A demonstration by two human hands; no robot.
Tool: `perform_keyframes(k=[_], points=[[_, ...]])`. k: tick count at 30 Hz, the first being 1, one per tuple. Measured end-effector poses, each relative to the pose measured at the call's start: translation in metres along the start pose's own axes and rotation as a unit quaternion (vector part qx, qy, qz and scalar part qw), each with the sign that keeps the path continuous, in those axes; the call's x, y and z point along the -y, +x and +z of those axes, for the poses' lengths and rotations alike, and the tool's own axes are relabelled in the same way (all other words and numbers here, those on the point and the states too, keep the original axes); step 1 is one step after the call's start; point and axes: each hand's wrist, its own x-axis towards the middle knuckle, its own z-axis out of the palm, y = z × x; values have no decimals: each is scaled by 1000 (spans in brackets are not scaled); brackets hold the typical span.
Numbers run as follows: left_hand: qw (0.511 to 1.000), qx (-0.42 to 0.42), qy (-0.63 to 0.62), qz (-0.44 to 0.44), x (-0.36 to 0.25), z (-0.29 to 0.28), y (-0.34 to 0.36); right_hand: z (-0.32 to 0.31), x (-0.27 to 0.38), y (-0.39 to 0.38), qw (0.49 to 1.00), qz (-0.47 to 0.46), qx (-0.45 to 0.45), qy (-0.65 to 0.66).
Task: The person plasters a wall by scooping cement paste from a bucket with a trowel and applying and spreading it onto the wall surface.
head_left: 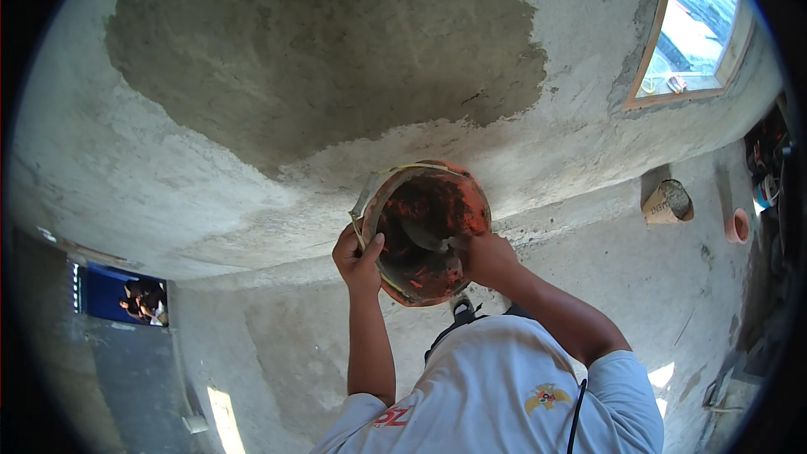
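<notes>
A red-orange bucket [477, 193], coated with dark and grey residue, is held up in front of me near the wall, its mouth facing me. My left hand [360, 262] is closed on the left side of its rim, thumb on top, next to the bucket's pale handle [360, 210]. My right hand [489, 261] reaches over the right side of the rim, fingers curled into the bucket. A blurred grey shape [430, 240] shows inside beside those fingers; whether the right hand grips it I cannot make out.
Ahead rises a grey wall [277, 202] with a large darker, damp-looking patch [336, 42]. A wood-framed window [698, 25] is at upper right. On the floor at right stand a paper sack [668, 203] and an orange pot [737, 225]. People show through a doorway [126, 294] at left.
</notes>
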Motion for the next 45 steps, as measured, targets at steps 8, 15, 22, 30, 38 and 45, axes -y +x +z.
perform_keyframes(k=[8, 15, 22, 30, 38, 45], points=[[999, 40, -15, -20, 12, 2, 1, 14, -19, 24, 991, 58, -43, 115], [993, 109, -31, -35, 5, -1, 11, 32, -9, 29, 937, 53, -121, 322], [990, 121, -50, -43, 6, -20, 32, 53, -3, 48, 951, -2, -109, 289], [989, 135, -45, -39, -1, -30, 51, 55, 26, 56, 971, -19, -57, 231], [975, 131, -100, -148, 26, -40, 65, 19, 34, 59, 990, -88, 103, 48], [965, 126, -99, -208, 50, -41, 64, -34, 20, 44, 986, -57, 104, -114]])
